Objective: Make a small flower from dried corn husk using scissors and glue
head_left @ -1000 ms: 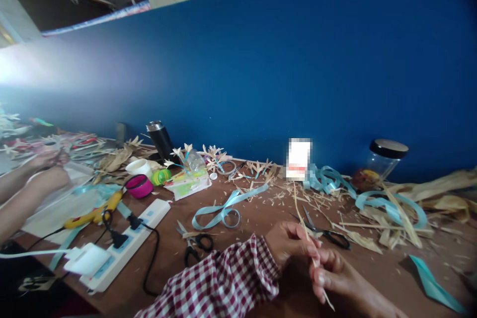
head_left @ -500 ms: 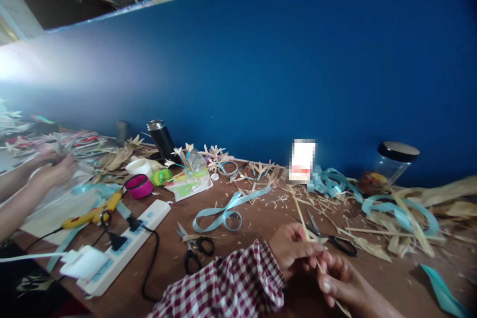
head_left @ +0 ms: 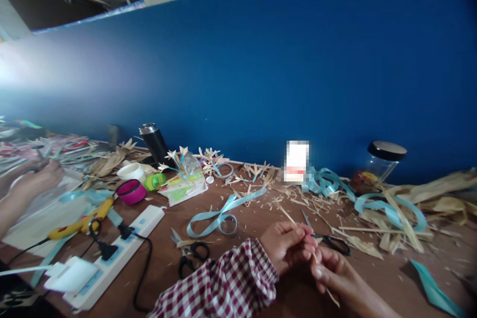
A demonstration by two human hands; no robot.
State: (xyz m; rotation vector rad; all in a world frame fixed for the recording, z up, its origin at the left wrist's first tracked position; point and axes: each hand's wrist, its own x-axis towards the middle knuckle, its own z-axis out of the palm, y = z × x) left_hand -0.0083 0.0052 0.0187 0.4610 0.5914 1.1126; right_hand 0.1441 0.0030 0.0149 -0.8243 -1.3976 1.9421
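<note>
A thin, pale strip of dried husk (head_left: 287, 215) runs between my two hands, with its far end up at the left and its tail hanging below. My left hand (head_left: 286, 244), in a checked sleeve, pinches it between thumb and fingers. Close against it, my right hand (head_left: 333, 268) grips the lower part, thumb on top. Just behind my fingers lies a pair of dark-handled scissors (head_left: 335, 243), partly covered by my hands. Another pair of scissors (head_left: 192, 252) rests left of my sleeve. A looped light-blue ribbon (head_left: 218, 221) lies beyond it.
At left are a white power strip (head_left: 122, 258), a yellow glue gun (head_left: 80, 221) and a co-worker's hands (head_left: 46, 176). Behind stand a black flask (head_left: 154, 144) and husk flowers (head_left: 210, 156). A black-lidded jar (head_left: 383, 164) and husk sheets (head_left: 443, 203) are at right.
My left hand has slid along the strip towards its far end, so less of it sticks out there. Both hands stay close together. The whole view has shifted slightly.
</note>
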